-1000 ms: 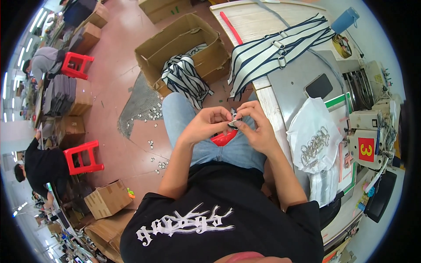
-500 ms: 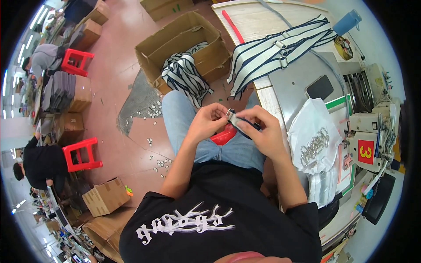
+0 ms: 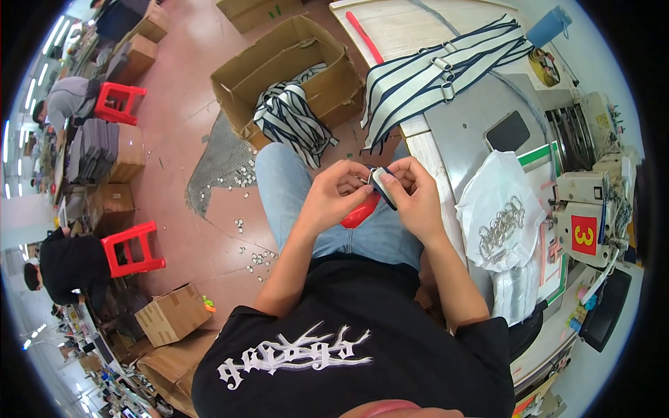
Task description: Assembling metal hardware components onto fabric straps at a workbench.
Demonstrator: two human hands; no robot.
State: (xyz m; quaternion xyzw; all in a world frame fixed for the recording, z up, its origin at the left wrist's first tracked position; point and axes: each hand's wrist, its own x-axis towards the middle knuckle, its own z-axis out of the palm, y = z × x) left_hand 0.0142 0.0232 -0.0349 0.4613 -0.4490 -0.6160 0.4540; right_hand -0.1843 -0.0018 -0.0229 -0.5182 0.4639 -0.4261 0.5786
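Note:
Above my lap, both hands are closed on a short piece of white webbing strap with navy edges (image 3: 385, 188). My left hand (image 3: 336, 198) pinches at its left end, beside a small metal buckle (image 3: 373, 175) that the fingers partly cover. On the other side, the thumb and fingers of my right hand (image 3: 416, 198) grip the folded strap. How the webbing runs through the buckle is too small to tell. More striped straps with metal buckles (image 3: 411, 87) lie across the table at the far right. Loose metal buckles (image 3: 503, 226) sit on a white plastic bag (image 3: 474, 195).
A cardboard box (image 3: 230, 80) with striped straps (image 3: 293, 115) stands beyond my knees. At right are a phone (image 3: 507, 131), a sewing machine (image 3: 582, 216) and a blue cup (image 3: 549, 26). Below my hands shows a red seat (image 3: 359, 212). Small pieces (image 3: 244, 174) litter the floor at left.
My right hand has shifted slightly left and up, closer to my left hand. The strap piece now stands more upright between the fingers. The view has tilted a little.

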